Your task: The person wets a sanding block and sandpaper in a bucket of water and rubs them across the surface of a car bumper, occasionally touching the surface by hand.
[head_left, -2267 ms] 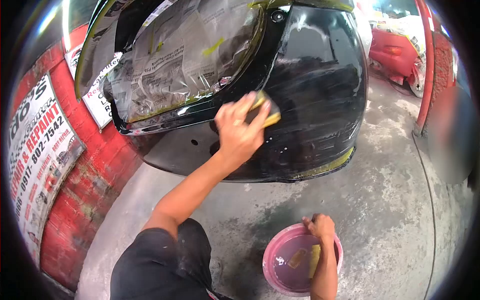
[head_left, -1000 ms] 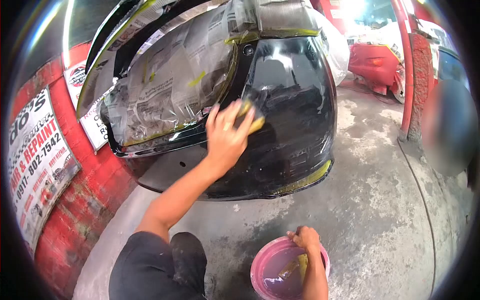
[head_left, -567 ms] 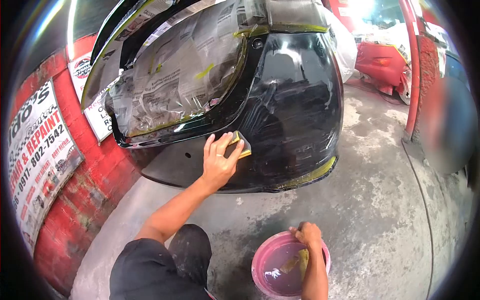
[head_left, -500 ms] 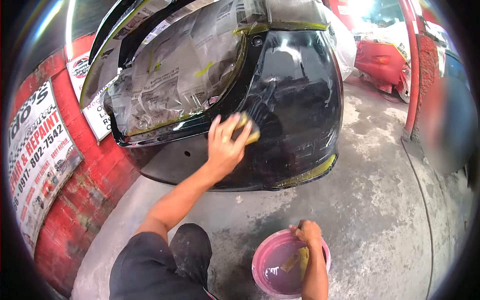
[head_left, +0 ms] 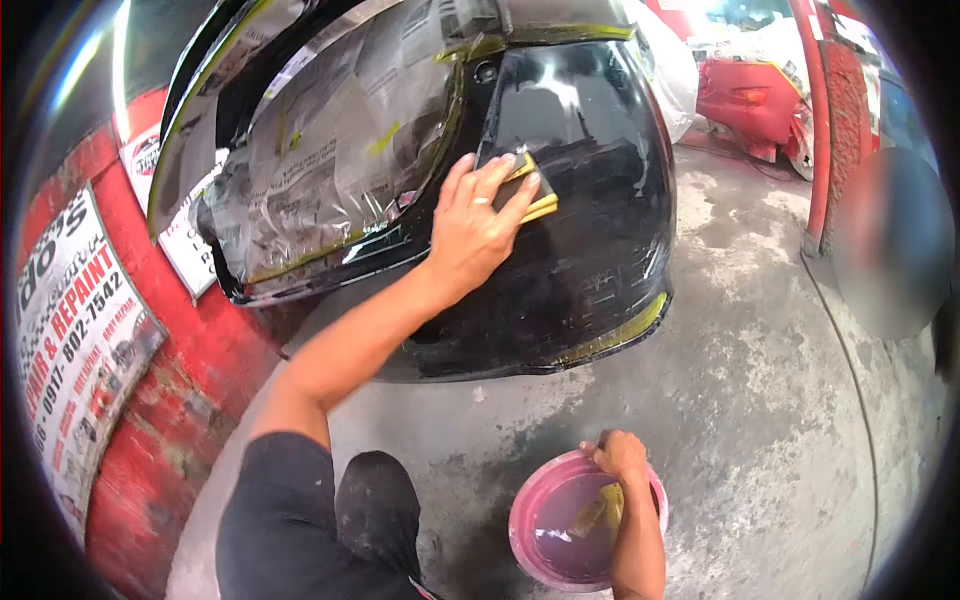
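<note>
My left hand is closed round a yellow-edged sanding block, pressing it to a wet black car body panel. A ring shows on one finger. Beside that hand, newspaper and plastic masking covers the opening of the car, edged with yellow tape. Lower right, my right hand grips the far rim of a pink basin on the floor. Cloudy water fills the basin, and yellowish pieces lie in it, partly behind my forearm.
A red brick wall with a repair-shop banner runs along the left. At the back right stand a red bumper and a red post. A cable crosses the concrete floor. My knee is below the panel.
My left hand has slid the sanding block up and to the right over the panel. My right hand stays on the basin rim. The whole view has shifted slightly.
</note>
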A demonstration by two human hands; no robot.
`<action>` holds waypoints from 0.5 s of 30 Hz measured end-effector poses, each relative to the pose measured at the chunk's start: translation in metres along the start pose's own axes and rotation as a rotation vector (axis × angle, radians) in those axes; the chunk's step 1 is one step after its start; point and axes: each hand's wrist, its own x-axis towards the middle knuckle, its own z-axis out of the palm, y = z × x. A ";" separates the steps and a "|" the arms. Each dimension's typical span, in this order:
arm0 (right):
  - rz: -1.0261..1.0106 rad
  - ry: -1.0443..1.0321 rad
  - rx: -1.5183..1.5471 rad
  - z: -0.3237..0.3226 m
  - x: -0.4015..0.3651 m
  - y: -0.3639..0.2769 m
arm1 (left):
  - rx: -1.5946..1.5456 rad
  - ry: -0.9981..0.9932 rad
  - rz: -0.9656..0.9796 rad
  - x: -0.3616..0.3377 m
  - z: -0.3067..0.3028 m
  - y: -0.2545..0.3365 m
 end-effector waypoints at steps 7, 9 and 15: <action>-0.025 0.040 -0.014 0.003 -0.004 0.003 | -0.023 -0.128 0.120 -0.113 -0.022 0.013; -0.036 0.028 -0.032 0.002 -0.003 0.000 | -0.110 -0.035 0.122 -0.048 -0.002 0.015; 0.051 -0.084 0.000 -0.003 -0.003 -0.003 | -0.085 0.006 0.044 0.029 0.023 0.040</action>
